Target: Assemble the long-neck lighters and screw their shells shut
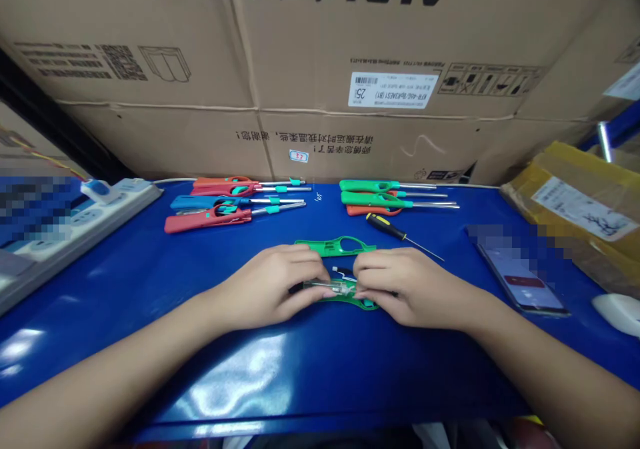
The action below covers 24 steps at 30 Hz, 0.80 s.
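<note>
My left hand pinches a clear plastic lighter fuel tank between thumb and fingers. It lies over the lower green lighter shell half, which has a turquoise piece in it. My right hand is closed at the tank's right end, its fingertips together over the shell; what they grip is hidden. A small black-and-white part shows between the hands. Just beyond them rests the other green shell half, with its oval trigger opening, partly covered by my fingers.
Red, orange and blue lighters lie at the back left. Green and orange lighters lie at the back right, near a screwdriver. A phone, yellow-taped box and white mouse are right; a power strip is left.
</note>
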Tool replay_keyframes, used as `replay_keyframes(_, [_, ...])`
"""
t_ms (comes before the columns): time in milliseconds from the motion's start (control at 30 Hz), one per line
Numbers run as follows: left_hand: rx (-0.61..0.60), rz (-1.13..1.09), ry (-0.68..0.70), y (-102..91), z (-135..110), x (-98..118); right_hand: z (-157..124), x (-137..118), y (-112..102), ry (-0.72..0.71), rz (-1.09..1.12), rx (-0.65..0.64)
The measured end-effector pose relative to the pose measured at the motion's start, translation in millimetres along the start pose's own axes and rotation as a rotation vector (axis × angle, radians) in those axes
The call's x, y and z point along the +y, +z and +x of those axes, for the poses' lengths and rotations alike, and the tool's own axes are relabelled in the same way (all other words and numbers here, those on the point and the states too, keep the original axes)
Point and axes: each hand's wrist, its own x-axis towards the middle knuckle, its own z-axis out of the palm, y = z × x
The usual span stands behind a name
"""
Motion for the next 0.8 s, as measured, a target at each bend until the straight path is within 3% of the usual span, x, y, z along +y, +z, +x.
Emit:
replay_keyframes(167, [0.056,0.032,-0.092,-9.0,-1,-14,-5,4,-6,0.09,0.01,0.032])
replay_keyframes(300, [0.058,0.015,-0.172,0.8,0,-21,-5,6,-9,0.174,0.001,0.033])
replay_keyframes(500, [0.102,0.026,-0.189,11.3,0,-17,-6,7,-16,0.244,-0.023,-0.07])
replay_keyframes(600, [0.126,0.048,-0.165,10.6,-1,-14,-9,8,-21,0.239,0.041,-0.079])
replay_keyframes(800, [0.039,0.149,-0.046,9.4,-1,-7,-8,8,-20,0.217,0.085,-0.173])
